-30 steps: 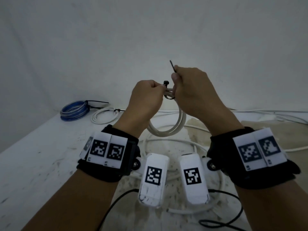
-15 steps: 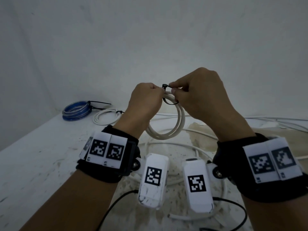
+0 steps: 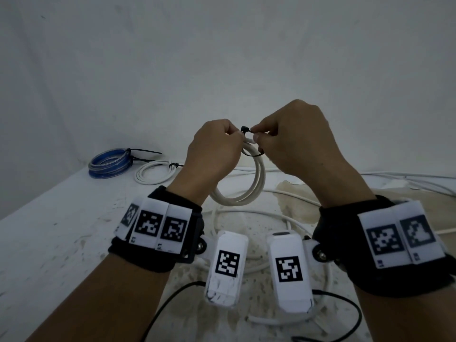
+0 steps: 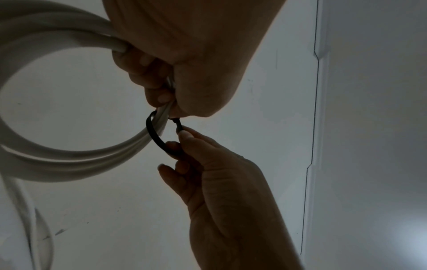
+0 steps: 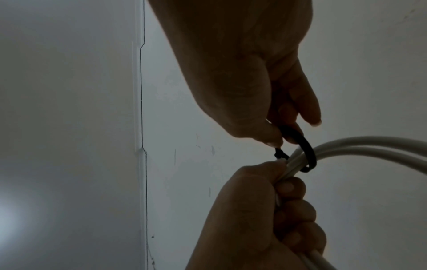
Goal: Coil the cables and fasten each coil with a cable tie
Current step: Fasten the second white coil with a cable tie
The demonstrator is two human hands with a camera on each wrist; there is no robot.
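I hold a white cable coil (image 3: 256, 178) up above the table. My left hand (image 3: 217, 149) grips the top of the coil (image 4: 69, 160) in a fist. A black cable tie (image 3: 246, 130) loops loosely around the coil's strands (image 4: 154, 135) (image 5: 308, 151). My right hand (image 3: 283, 141) pinches the tie between thumb and forefinger, right beside the left fist, with the tie's small head (image 5: 280, 155) sticking out by the fingertips. The rest of the white cable (image 3: 283, 218) trails down onto the table below.
A blue coil (image 3: 108, 162) and a small white coil (image 3: 153, 172), both tied, lie at the table's far left. Loose white cables (image 3: 407, 178) run along the far right. A black wire (image 3: 345, 317) curls near the front edge. A white wall stands behind.
The right hand has swung the tie's tail down from pointing upward and now pinches it close to the head. Both hands have stayed together at the coil's top.
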